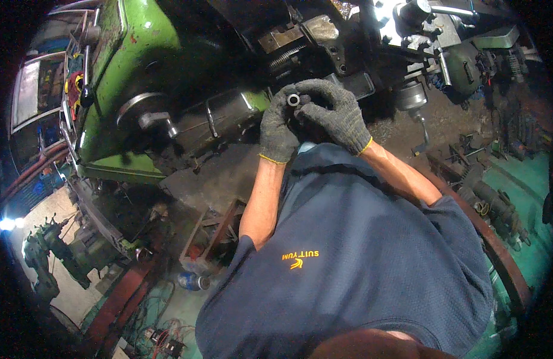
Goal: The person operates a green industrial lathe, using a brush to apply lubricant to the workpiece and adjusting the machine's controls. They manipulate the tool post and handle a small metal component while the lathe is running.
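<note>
Both my hands wear grey knitted gloves with yellow cuffs and meet in front of my chest. Between them is a small round metal piece with a hole through it, like a ring or the end of a tube [294, 100]. My left hand [278, 127] curls around its left side. From the right, my right hand [336, 113] is closed with its fingertips against the same piece. The gloves hide how far the piece extends below its bright rim. Just beyond my hands lies the dark bed of a green lathe-like machine [150, 54].
A handwheel [141, 113] with a handle projects from the green housing at left. A tool post with levers [415, 42] and a crank handle [421, 128] stand at upper right. Red steel beams [117, 302] lie low at left, near a blue can [193, 281]. Metal parts [492, 203] sit at right.
</note>
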Motion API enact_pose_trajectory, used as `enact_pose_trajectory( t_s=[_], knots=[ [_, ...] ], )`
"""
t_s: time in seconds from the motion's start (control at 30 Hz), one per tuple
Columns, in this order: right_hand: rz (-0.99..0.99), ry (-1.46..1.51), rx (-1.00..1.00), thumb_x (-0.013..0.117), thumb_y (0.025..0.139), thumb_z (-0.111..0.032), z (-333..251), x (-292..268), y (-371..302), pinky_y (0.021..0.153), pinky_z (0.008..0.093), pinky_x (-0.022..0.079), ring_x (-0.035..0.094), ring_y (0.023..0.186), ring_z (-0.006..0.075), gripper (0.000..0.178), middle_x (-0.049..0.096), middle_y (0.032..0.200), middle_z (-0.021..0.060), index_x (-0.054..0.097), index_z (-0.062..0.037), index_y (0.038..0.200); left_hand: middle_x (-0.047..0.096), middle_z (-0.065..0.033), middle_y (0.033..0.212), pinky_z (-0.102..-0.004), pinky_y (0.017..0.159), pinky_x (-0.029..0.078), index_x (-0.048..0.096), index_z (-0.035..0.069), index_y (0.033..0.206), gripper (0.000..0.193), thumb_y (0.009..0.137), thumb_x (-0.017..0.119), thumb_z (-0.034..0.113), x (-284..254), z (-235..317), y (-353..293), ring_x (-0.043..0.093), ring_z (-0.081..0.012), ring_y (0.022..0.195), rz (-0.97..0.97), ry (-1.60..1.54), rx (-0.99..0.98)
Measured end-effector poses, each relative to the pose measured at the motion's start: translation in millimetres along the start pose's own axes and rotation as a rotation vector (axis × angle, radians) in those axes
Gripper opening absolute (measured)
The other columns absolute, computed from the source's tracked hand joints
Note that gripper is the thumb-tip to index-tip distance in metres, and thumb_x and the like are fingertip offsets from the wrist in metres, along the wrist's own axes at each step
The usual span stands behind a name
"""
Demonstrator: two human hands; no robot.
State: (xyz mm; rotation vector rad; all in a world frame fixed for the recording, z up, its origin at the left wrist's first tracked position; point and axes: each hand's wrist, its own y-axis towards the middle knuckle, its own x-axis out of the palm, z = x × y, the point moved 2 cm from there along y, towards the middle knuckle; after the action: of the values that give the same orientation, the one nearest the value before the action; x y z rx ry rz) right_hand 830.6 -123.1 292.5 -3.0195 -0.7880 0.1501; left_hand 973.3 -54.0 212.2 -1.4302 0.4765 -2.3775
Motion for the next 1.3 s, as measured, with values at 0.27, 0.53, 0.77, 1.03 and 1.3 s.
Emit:
enact_pose_trajectory(
  t_s=[0.27, 0.53, 0.77, 1.03, 1.3],
  knots=[
    [-0.029, -0.527, -0.230, 0.077, 0.082, -0.023, 2, -12, 14, 0.092, 0.0435, 0.053, 0.066, 0.106, 0.0356, 0.042, 0.069, 0.114, 0.0148, 0.067, -0.0111, 0.121, 0.074, -0.0094, 0.098, -0.0264, 0.060, 0.052, 0.065, 0.000, 0.116, 0.022, 0.101, 0.063, 0.016, 21, 36, -10, 0.063, -0.0114, 0.067, 0.092, 0.681, 0.264],
    [-0.184, -0.999, -0.384, 0.076, 0.075, -0.009, -86, -23, 69, 0.080, 0.0437, 0.055, 0.067, 0.098, 0.0348, 0.044, 0.069, 0.108, 0.0124, 0.070, -0.0136, 0.118, 0.073, -0.0074, 0.086, -0.0256, 0.056, 0.052, 0.071, 0.001, 0.110, 0.016, 0.094, 0.069, 0.005, 104, 96, -5, 0.063, -0.0078, 0.063, 0.084, 1.017, 0.544],
    [-0.211, -1.256, -0.704, 0.077, 0.073, -0.008, -132, -81, 128, 0.078, 0.0433, 0.054, 0.068, 0.090, 0.0339, 0.035, 0.069, 0.095, 0.0126, 0.070, -0.0089, 0.108, 0.074, -0.0124, 0.099, -0.0346, 0.080, 0.059, 0.070, 0.003, 0.120, 0.032, 0.090, 0.076, 0.013, 137, 180, -42, 0.072, -0.0205, 0.087, -0.068, 0.907, 0.832],
    [0.004, -1.358, -0.645, 0.070, 0.089, -0.025, -131, -209, 230, 0.083, 0.0460, 0.054, 0.068, 0.094, 0.0354, 0.026, 0.069, 0.099, 0.0138, 0.073, -0.0126, 0.111, 0.074, -0.0175, 0.108, -0.0434, 0.088, 0.054, 0.072, 0.003, 0.115, 0.030, 0.094, 0.066, 0.023, -48, 212, -39, 0.070, -0.0348, 0.101, 0.714, 1.999, 0.771],
    [-0.003, -1.440, -0.632, 0.067, 0.086, -0.025, -87, -196, 315, 0.083, 0.0487, 0.055, 0.068, 0.096, 0.0372, 0.016, 0.072, 0.094, 0.0160, 0.078, -0.0157, 0.092, 0.056, -0.0188, 0.145, -0.0565, 0.111, 0.039, 0.062, 0.011, 0.137, 0.058, 0.087, 0.065, 0.040, -186, 188, 52, 0.045, -0.0389, 0.140, 0.566, 2.698, -0.021]
  ],
)
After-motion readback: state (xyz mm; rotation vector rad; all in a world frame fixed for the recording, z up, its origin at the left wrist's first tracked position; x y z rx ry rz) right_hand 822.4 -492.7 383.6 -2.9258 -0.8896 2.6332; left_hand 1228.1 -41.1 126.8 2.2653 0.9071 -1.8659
